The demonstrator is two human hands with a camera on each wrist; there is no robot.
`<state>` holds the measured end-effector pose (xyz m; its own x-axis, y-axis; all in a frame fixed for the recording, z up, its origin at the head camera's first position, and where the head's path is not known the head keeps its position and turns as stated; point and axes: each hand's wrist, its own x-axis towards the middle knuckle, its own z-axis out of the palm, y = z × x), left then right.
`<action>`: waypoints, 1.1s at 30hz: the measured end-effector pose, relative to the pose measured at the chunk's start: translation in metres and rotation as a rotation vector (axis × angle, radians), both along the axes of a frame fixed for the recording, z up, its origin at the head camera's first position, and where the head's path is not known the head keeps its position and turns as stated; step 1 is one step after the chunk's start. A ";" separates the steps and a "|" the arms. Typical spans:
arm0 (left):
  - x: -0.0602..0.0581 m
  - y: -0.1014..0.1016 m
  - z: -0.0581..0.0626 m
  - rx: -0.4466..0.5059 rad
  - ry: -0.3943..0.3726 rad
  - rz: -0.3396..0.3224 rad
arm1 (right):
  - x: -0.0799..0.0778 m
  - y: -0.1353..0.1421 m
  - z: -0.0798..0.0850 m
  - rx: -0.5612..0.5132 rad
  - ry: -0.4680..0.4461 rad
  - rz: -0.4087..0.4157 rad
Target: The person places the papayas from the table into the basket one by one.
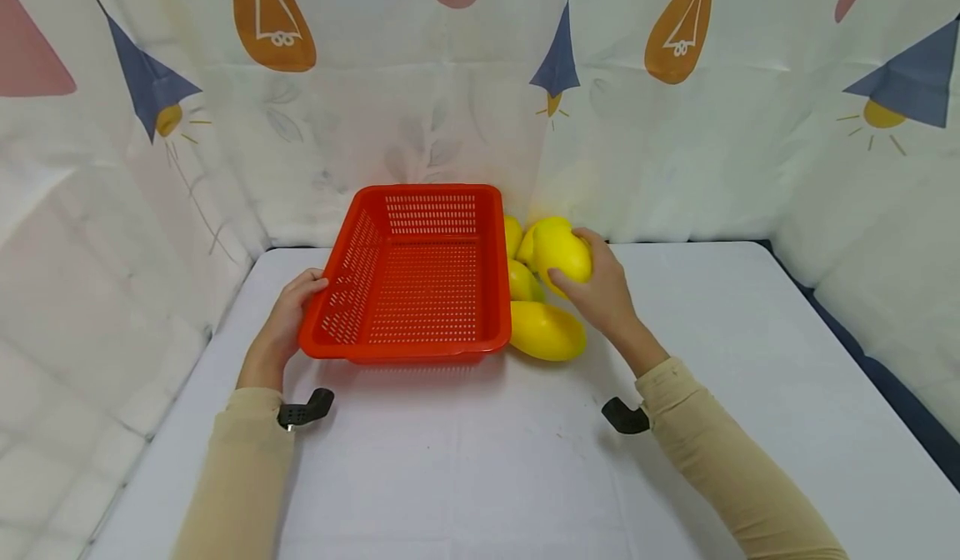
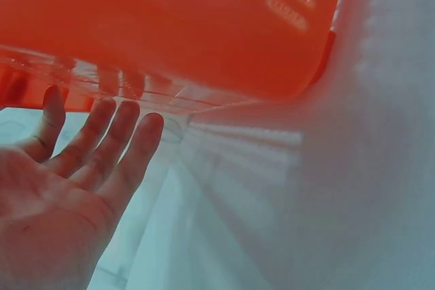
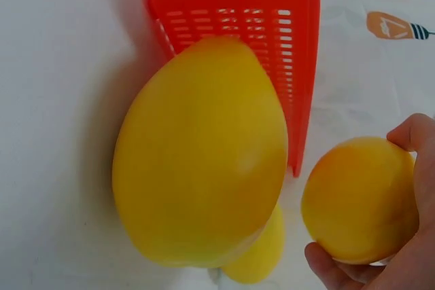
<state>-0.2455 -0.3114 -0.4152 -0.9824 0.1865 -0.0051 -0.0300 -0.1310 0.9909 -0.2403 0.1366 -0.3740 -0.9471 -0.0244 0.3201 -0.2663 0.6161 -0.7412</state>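
A red plastic basket [image 1: 427,293] with slotted walls stands on the table, nothing in it. At its left side is my left hand [image 1: 295,303], fingertips right at the rim and outer wall; in the left wrist view the fingers [image 2: 122,144] look fairly straight. My right hand [image 1: 602,289] grips a smooth, rounded yellow fruit [image 1: 561,252], thumb and fingers around its sides. In the right wrist view that held fruit [image 3: 360,200] appears beside the basket's slotted wall. A large oblong yellow fruit [image 1: 547,331] lies nearest the front, close against the basket.
More yellow fruits, including a greenish-yellow one [image 1: 525,282] and one at the back [image 1: 513,235], lie along the basket's right side. A white cloth covers the table [image 1: 480,460]. A printed curtain [image 1: 450,127] rises behind the table and at both sides.
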 end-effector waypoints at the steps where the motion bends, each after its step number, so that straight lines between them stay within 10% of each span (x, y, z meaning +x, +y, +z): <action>1: 0.000 -0.001 0.000 -0.016 -0.001 -0.002 | 0.001 -0.001 0.001 -0.005 0.002 0.004; 33: -0.002 -0.009 0.002 -0.159 0.006 -0.011 | 0.018 -0.041 0.022 -0.099 0.031 0.117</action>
<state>-0.2472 -0.3201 -0.4131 -0.9804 0.1947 -0.0296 -0.0247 0.0274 0.9993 -0.2220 0.0960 -0.3524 -0.9292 -0.1006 0.3555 -0.3556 0.5043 -0.7869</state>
